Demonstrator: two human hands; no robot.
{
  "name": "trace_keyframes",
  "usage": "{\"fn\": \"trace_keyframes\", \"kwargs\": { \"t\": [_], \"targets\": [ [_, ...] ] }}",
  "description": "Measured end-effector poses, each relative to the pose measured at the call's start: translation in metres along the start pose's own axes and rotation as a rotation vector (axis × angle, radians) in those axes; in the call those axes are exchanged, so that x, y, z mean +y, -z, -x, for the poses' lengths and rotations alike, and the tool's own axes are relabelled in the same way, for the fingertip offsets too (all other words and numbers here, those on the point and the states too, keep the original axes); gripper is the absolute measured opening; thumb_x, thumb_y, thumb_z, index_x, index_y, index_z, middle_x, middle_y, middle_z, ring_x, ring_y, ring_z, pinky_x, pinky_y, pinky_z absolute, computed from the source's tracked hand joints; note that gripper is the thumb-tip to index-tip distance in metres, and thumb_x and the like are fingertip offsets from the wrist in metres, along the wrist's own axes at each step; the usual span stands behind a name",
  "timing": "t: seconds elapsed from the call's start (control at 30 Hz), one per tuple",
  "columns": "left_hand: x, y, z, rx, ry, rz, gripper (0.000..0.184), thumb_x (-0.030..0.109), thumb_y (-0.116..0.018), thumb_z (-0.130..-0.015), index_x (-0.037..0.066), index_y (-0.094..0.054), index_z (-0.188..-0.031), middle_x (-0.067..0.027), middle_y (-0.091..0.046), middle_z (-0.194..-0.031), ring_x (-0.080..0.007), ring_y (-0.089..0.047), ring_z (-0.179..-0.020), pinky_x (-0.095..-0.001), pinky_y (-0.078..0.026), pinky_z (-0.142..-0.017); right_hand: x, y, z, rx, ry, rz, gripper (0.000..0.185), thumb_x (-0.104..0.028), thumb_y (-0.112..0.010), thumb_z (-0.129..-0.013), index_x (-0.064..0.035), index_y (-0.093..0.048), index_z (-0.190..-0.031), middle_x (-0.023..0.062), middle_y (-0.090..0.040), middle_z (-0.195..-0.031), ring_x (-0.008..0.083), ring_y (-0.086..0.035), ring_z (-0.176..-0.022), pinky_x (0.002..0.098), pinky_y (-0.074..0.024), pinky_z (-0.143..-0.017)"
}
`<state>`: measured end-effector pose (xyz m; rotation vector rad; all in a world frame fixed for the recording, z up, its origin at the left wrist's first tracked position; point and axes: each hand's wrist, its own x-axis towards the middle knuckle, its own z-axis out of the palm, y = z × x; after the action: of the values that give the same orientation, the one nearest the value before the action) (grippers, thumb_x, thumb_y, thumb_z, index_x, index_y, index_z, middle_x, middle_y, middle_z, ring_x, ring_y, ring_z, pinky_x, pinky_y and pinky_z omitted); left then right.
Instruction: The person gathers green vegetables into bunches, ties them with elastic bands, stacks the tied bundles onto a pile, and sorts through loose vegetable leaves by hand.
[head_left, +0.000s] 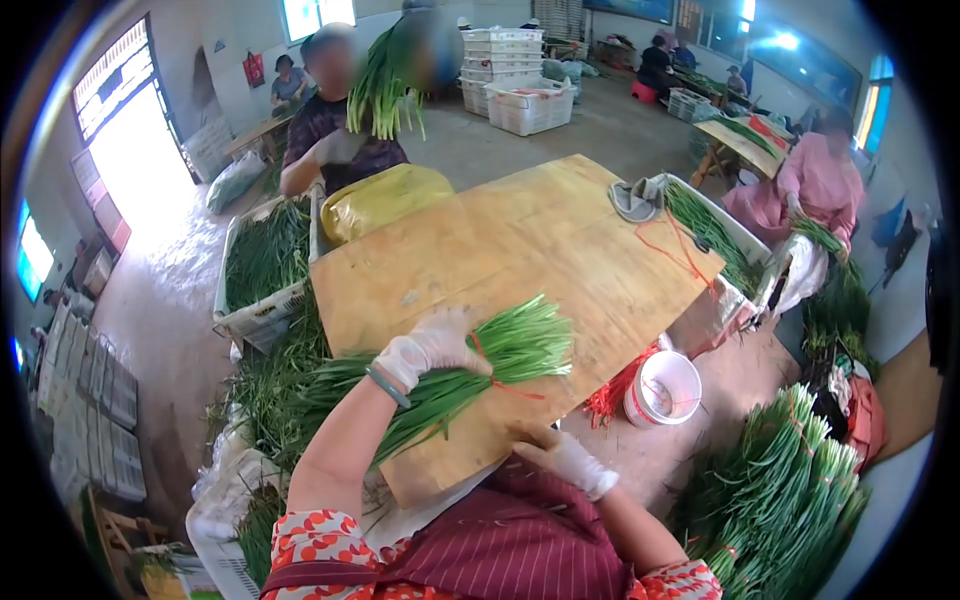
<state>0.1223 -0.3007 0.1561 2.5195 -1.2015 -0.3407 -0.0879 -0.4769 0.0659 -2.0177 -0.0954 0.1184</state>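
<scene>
Head view has your gloved left hand point(430, 350) clasped from above on the bundle of green stalks point(448, 392), which lies on the wooden board point(480, 240). The bundle runs beneath your palm, pale ends pointing toward the board's right side, leaves trailing past its left edge. A red tie point(483, 360) sits just beside your thumb. Your left forearm point(340, 450) slants up across the board's near-left side. Your right hand point(565, 457) is at the board's near edge, fingers bent; whether they grip anything, I cannot tell. Right of the board stands a white bucket point(672, 380).
</scene>
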Motion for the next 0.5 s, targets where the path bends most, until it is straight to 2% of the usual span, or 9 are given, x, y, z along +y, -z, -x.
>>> {"fn": "trace_keyframes", "kwargs": {
  "t": [0.07, 0.13, 0.2, 0.27, 0.33, 0.37, 0.4, 0.47, 0.5],
  "targets": [
    [0.008, -0.012, 0.002, 0.009, -0.100, -0.018, 0.084, 0.042, -0.076, -0.057, 0.005, -0.045, -0.126, -0.0235, -0.056, -0.112, -0.0356, -0.054, -0.105, -0.0400, -0.043, -0.089, 0.004, -0.021, -0.016, 0.061, -0.047, -0.005, 0.052, -0.024, -0.060, -0.087, -0.0037, -0.043, -0.132, 0.0101, -0.059, -0.117, 0.0175, -0.057, -0.102, 0.0282, -0.0469, -0.086],
    [0.024, -0.013, 0.007, -0.031, -0.058, 0.132, 0.086, 0.035, -0.079, -0.055, 0.007, -0.042, -0.129, -0.0212, -0.056, -0.115, -0.0361, -0.051, -0.110, -0.0396, -0.041, -0.093, -0.028, -0.020, -0.025, -0.011, -0.182, -0.344, 0.055, -0.025, -0.060, -0.087, -0.0051, -0.040, -0.134, 0.0104, -0.057, -0.119, 0.0186, -0.056, -0.104, 0.0286, -0.0473, -0.085],
    [0.031, -0.011, 0.007, -0.067, 0.101, 0.103, 0.090, 0.032, -0.079, -0.056, 0.008, -0.038, -0.132, -0.0214, -0.055, -0.117, -0.0367, -0.051, -0.111, -0.0404, -0.040, -0.094, -0.004, -0.044, -0.047, 0.038, -0.072, -0.390, 0.056, -0.027, -0.061, -0.086, -0.0030, -0.040, -0.132, 0.0138, -0.060, -0.111, 0.0177, -0.060, -0.091, 0.0270, -0.0491, -0.075],
    [0.034, -0.004, 0.005, -0.138, 0.103, 0.184, 0.092, 0.031, -0.079, -0.057, 0.006, -0.035, -0.134, -0.0215, -0.053, -0.122, -0.0340, -0.049, -0.115, -0.0392, -0.038, -0.097, -0.017, -0.043, -0.051, 0.015, -0.233, -0.503, 0.056, -0.028, -0.061, -0.086, -0.0008, -0.041, -0.131, 0.0124, -0.060, -0.109, 0.0161, -0.059, -0.086, 0.0264, -0.0490, -0.073],
    [0.044, 0.009, 0.008, -0.202, 0.107, 0.334, 0.090, 0.031, -0.076, -0.063, 0.004, -0.031, -0.137, -0.0210, -0.050, -0.127, -0.0299, -0.048, -0.119, -0.0359, -0.036, -0.099, -0.022, -0.046, -0.054, 0.077, -0.183, -0.646, 0.057, -0.028, -0.062, -0.085, -0.0002, -0.042, -0.130, 0.0095, -0.060, -0.104, 0.0127, -0.057, -0.079, 0.0253, -0.0483, -0.069],
    [0.028, 0.004, 0.003, -0.186, 0.148, 0.440, 0.087, 0.032, -0.073, -0.069, 0.003, -0.029, -0.138, -0.0202, -0.050, -0.127, -0.0280, -0.047, -0.119, -0.0341, -0.035, -0.099, 0.009, -0.070, -0.070, 0.207, 0.008, -0.596, 0.057, -0.028, -0.063, -0.084, -0.0013, -0.042, -0.130, 0.0061, -0.059, -0.098, 0.0092, -0.054, -0.073, 0.0231, -0.0459, -0.062],
    [0.005, -0.004, -0.003, -0.170, 0.195, 0.547, 0.084, 0.032, -0.070, -0.074, 0.002, -0.027, -0.139, -0.0194, -0.049, -0.128, -0.0262, -0.046, -0.120, -0.0322, -0.034, -0.100, 0.019, -0.079, -0.078, 0.189, -0.004, -0.657, 0.061, -0.030, -0.064, -0.083, -0.0013, -0.040, -0.132, 0.0043, -0.058, -0.094, 0.0089, -0.051, -0.069, 0.0224, -0.0437, -0.059],
    [-0.040, -0.024, -0.009, -0.093, 0.170, 0.486, 0.074, 0.037, -0.067, -0.077, 0.000, -0.036, -0.133, -0.0211, -0.052, -0.125, -0.0286, -0.049, -0.117, -0.0341, -0.037, -0.096, -0.019, -0.052, -0.059, 0.068, -0.220, -0.761, 0.063, -0.028, -0.062, -0.086, 0.0008, -0.033, -0.135, 0.0085, -0.055, -0.115, 0.0115, -0.051, -0.099, 0.0247, -0.0446, -0.080],
    [-0.041, -0.026, -0.012, 0.005, 0.173, 0.435, 0.066, 0.041, -0.065, -0.080, -0.001, -0.045, -0.127, -0.0229, -0.054, -0.122, -0.0310, -0.052, -0.114, -0.0360, -0.040, -0.093, -0.023, -0.054, -0.057, 0.099, -0.209, -0.874, 0.061, -0.029, -0.062, -0.086, -0.0011, -0.037, -0.134, 0.0052, -0.055, -0.112, 0.0106, -0.052, -0.097, 0.0249, -0.0447, -0.079]
  ]
}}
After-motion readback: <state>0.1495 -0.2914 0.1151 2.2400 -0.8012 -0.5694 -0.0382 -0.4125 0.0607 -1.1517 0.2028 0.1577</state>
